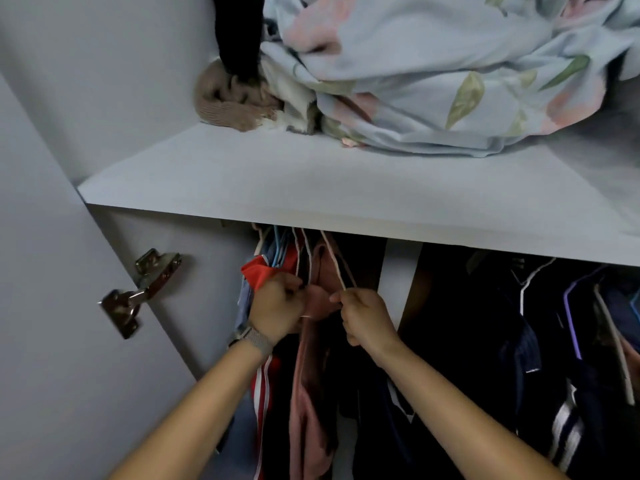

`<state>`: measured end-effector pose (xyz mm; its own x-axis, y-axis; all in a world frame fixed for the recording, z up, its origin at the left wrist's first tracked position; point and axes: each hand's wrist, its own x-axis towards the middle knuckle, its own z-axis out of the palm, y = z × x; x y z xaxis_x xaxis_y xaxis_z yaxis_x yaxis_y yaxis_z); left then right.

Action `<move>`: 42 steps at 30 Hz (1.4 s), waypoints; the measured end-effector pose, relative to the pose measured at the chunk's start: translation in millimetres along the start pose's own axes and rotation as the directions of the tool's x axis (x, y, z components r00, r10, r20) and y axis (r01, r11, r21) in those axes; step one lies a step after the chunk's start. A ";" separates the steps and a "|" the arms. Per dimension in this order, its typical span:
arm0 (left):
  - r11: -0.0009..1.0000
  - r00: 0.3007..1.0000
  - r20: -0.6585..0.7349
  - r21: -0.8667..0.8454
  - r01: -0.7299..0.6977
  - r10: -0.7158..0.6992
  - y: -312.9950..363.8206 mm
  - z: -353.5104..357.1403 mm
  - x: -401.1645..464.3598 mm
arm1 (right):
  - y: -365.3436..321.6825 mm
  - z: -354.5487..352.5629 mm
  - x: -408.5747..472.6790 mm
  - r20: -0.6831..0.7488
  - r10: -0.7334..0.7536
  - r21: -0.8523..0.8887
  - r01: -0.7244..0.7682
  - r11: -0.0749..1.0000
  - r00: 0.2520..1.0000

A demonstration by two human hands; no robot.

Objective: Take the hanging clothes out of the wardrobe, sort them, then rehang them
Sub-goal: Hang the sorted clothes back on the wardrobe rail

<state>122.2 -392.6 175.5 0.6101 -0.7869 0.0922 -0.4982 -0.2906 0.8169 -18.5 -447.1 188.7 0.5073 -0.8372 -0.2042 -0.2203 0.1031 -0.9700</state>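
Both forearms reach up from the bottom of the frame. At centre, the left hand (277, 308) curls around red cloth (258, 271) and hangers, while the right hand (365, 318) pinches a pale hanger (334, 261) carrying a pink garment (308, 393). Dark clothes (519, 341) hang at lower right. Above, the shelf (277, 181) carries floral bedding (433, 74).

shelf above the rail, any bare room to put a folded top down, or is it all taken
The white shelf is bare along its front edge and front-left corner, bordered behind by the tan knitted bundle and the pale blue floral bedding. The back is crowded. Below, hangers are packed tightly where the left hand and right hand grip them.
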 end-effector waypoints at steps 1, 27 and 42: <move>1.000 0.999 0.037 -0.023 0.006 -0.005 -5.9 -1.6 -3.3 | 3.4 8.5 1.0 -0.013 -0.024 0.001 0.024 1.000 1.000; 0.998 0.981 0.184 0.012 0.060 -0.061 -42.4 16.4 -24.2 | 27.0 20.4 68.5 -0.152 -0.317 -0.292 0.264 0.919 0.936; 0.998 0.984 0.171 0.005 -0.056 0.055 -37.9 45.4 -74.4 | 107.3 17.0 15.1 0.059 -0.342 -0.603 0.306 0.737 0.938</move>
<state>67.7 -347.7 111.8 0.4672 -0.8833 0.0379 -0.5349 -0.2483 0.8076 -20.4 -439.5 79.3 0.6000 -0.7890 0.1321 -0.5090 -0.5040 -0.6978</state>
